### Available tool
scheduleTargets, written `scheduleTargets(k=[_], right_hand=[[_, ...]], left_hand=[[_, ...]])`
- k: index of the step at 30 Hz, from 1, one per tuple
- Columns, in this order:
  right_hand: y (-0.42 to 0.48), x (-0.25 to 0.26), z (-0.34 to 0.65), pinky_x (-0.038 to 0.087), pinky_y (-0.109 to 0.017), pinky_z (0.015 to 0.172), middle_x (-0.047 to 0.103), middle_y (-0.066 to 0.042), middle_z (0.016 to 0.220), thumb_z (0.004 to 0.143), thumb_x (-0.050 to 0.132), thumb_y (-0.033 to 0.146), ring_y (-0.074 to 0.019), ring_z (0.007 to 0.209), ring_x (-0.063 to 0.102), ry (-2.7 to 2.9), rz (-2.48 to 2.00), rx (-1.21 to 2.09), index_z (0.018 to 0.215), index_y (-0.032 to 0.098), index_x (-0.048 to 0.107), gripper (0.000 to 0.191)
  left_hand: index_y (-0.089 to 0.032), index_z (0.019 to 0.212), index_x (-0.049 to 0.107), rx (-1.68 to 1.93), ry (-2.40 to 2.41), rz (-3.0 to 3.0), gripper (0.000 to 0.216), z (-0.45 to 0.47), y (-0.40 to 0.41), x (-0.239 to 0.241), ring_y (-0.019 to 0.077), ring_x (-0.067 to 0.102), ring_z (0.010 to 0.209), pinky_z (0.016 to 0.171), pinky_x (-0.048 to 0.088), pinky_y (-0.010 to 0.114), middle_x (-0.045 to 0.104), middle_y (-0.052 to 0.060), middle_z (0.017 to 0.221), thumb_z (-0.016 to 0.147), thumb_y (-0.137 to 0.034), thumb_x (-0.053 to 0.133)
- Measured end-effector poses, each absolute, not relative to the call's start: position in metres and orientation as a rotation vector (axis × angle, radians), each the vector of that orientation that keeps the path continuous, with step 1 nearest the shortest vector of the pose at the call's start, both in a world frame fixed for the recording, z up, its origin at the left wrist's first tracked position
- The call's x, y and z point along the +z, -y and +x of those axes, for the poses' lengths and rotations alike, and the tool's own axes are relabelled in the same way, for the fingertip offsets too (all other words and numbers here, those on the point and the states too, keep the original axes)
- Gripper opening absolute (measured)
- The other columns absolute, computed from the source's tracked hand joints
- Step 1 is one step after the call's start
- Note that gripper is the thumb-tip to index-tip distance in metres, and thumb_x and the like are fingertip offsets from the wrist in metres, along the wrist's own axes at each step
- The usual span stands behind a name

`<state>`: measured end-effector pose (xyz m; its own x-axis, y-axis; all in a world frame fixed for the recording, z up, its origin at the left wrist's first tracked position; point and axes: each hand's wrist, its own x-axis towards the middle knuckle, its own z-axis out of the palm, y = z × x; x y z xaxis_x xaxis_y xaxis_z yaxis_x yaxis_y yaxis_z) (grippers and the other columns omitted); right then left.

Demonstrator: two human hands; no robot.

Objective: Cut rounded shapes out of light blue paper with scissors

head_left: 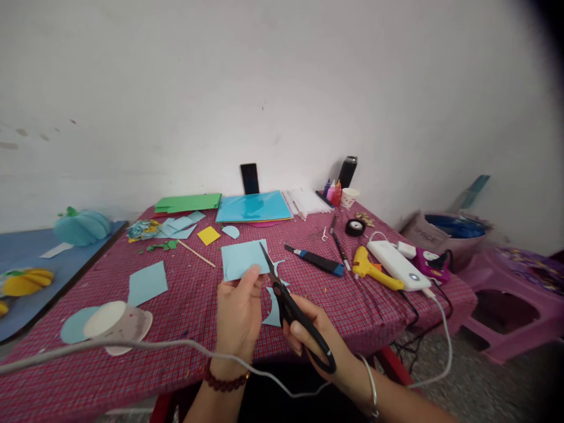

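Between thumb and fingers, my left hand (241,308) pinches a light blue sheet of paper (240,258) above the table. My right hand (315,326) grips black-handled scissors (293,308), whose blades reach up to the right edge of that sheet. Whether the blades touch the paper I cannot tell. Light blue paper offcuts (274,305) lie just under and beside the scissors. Another light blue paper piece (148,283) rests on the cloth at the left, near a paper cup (115,323) lying tipped over.
A checked tablecloth (194,320) covers the table. Right of my hands lie a utility knife (315,259), a yellow glue gun (374,269) and a white power bank (399,267). A white cable (189,343) crosses in front. Blue sheets (255,205) and green paper (189,202) lie behind.
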<state>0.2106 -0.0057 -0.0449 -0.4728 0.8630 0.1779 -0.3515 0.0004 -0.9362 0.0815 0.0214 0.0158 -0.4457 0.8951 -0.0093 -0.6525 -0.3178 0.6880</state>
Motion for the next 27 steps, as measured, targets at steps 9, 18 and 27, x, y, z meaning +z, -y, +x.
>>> scheduleTargets(k=[9, 18, 27], right_hand=[[0.006, -0.046, 0.213, 0.023, -0.018, 0.041, 0.038, 0.007, 0.059, 0.080, 0.065, 0.048, -0.0047, 0.045, 0.028, 1.302, -0.588, 1.691, 0.121, 0.018, 0.055, 0.052], [0.003, -0.039, 0.218, 0.025, -0.019, 0.042, 0.042, 0.005, 0.066, 0.077, 0.068, 0.049, -0.0044, 0.047, 0.030, 1.343, -0.618, 1.750, 0.127, 0.020, 0.053, 0.060], [0.002, -0.029, 0.221, 0.033, -0.028, 0.064, 0.051, 0.000, 0.080, 0.079, 0.066, 0.050, -0.0127, 0.069, 0.043, 1.419, -0.606, 1.712, 0.126, 0.021, 0.049, 0.058]], left_hand=[[-0.016, 0.066, 0.067, 1.898, -0.737, 0.451, 0.016, 0.078, -0.022, 0.015, 0.0105, 0.062, 0.064, 0.067, 0.049, 0.023, 0.068, -0.002, 0.067, 0.056, -0.011, 0.078], [-0.016, 0.064, 0.065, 1.843, -0.804, 0.594, 0.011, 0.065, -0.023, 0.012, 0.0129, 0.062, 0.073, 0.078, 0.047, 0.027, 0.066, -0.002, 0.068, 0.061, -0.012, 0.075], [-0.014, 0.069, 0.066, 1.732, -1.032, 0.729, 0.007, 0.073, -0.011, -0.001, 0.0123, 0.057, 0.066, 0.071, 0.046, 0.027, 0.065, 0.000, 0.069, 0.067, -0.017, 0.073]])
